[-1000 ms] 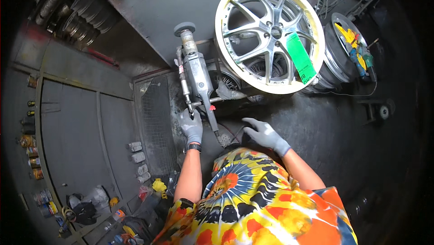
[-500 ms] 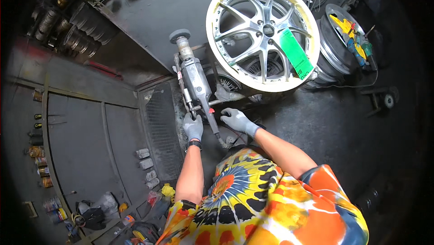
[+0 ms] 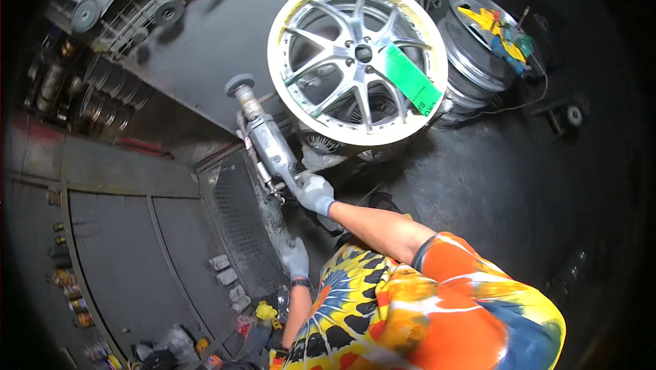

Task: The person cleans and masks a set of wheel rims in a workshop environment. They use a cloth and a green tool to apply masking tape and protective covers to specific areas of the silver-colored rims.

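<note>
A long grey straight grinder (image 3: 272, 148) with a round abrasive wheel (image 3: 239, 84) at its far end rests on a stand left of centre. My right hand (image 3: 315, 194), in a grey glove, is closed round its narrow near end. Lower down, my gloved left hand (image 3: 295, 259) is off the grinder, fingers loosely stretched and apart, with nothing visible in it. To the right of the grinder, a silver multi-spoke wheel rim (image 3: 360, 85) with a yellowish outer lip lies spokes up on a support. A green strip (image 3: 413, 81) lies across its spokes.
Stacked rims (image 3: 471, 62) stand at the right, with a yellow-and-blue item (image 3: 495, 32) on top and a cable trailing down. A trolley with small wheels (image 3: 169, 12) is at the far left. Grey blocks (image 3: 227, 276) and a yellow cloth (image 3: 266, 311) lie at the lower left.
My right hand has moved left onto the grinder's near end. My left hand has drawn back toward my body, away from the stand. The view has shifted, so the rim appears further left.
</note>
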